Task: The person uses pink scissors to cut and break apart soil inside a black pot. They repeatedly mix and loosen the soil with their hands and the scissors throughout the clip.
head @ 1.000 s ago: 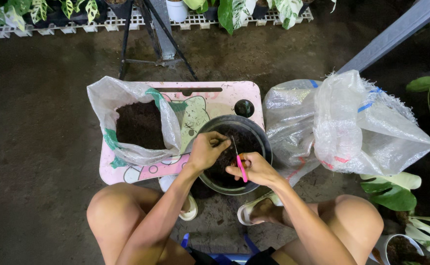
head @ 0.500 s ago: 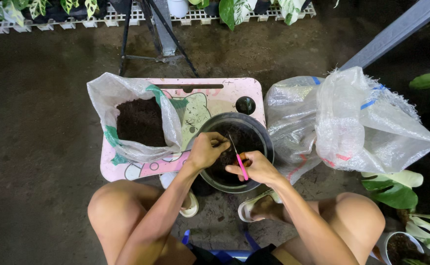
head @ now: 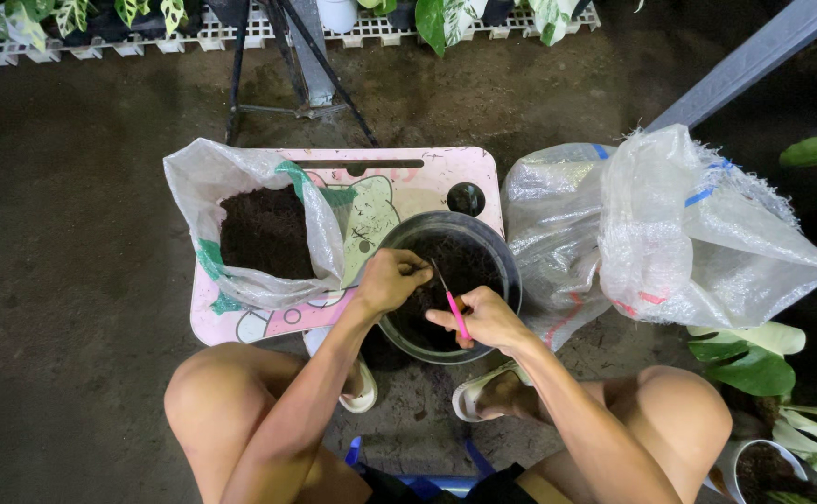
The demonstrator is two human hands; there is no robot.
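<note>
Concrete floor, pink lap table [head: 408,177], black pot [head: 469,252]; right hand [head: 485,319] gripping pink tool [head: 453,310], left hand [head: 391,278] pinched shut

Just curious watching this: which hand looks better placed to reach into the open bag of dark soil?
Probably the left hand: the bag of soil lies on its side of the black pot, and it holds no tool. The right hand grips a pink-handled tool.

An open white sack of soil [head: 259,233] lies left; crumpled white sacks [head: 670,233] lie right.
</note>
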